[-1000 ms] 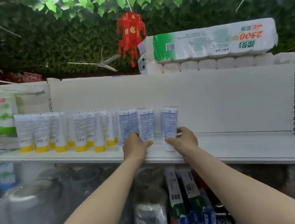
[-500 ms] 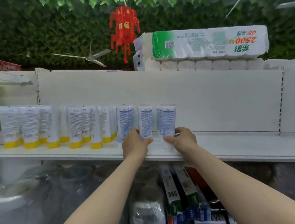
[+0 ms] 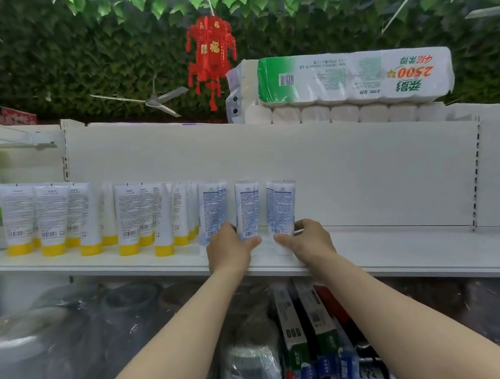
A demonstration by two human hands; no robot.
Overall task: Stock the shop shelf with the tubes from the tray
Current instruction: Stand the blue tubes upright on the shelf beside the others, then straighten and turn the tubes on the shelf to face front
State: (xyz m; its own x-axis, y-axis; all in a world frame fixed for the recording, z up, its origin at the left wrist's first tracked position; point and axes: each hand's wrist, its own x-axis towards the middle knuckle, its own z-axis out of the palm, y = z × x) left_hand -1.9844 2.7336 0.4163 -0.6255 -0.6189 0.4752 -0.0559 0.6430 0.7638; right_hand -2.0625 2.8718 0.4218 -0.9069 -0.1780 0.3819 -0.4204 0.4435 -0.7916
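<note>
Two white tubes with blue print stand cap-down near the front edge of a white shop shelf (image 3: 405, 252), each gripped low by one of a person's hands. The left hand (image 3: 229, 249) curls around the base of the middle tube (image 3: 247, 210), its thumb lying across the front; the right hand (image 3: 309, 238) closes on the right tube (image 3: 282, 207) the same way. Both caps are hidden behind the fingers, so their colour cannot be made out. Just left of the left hand stands a third blue-printed tube (image 3: 212, 215), more of its kind packed behind it, its lower end partly covered by that hand. Further left runs a crowded row of white tubes with yellow caps (image 3: 126, 222), barcodes facing out; their print is too small to read. The shelf to the right of the hands is bare. A wrapped pack of paper rolls (image 3: 351, 79) lies on top of the unit, below a red hanging ornament (image 3: 211, 52). Goods under the shelf are blurred behind plastic wrap.
</note>
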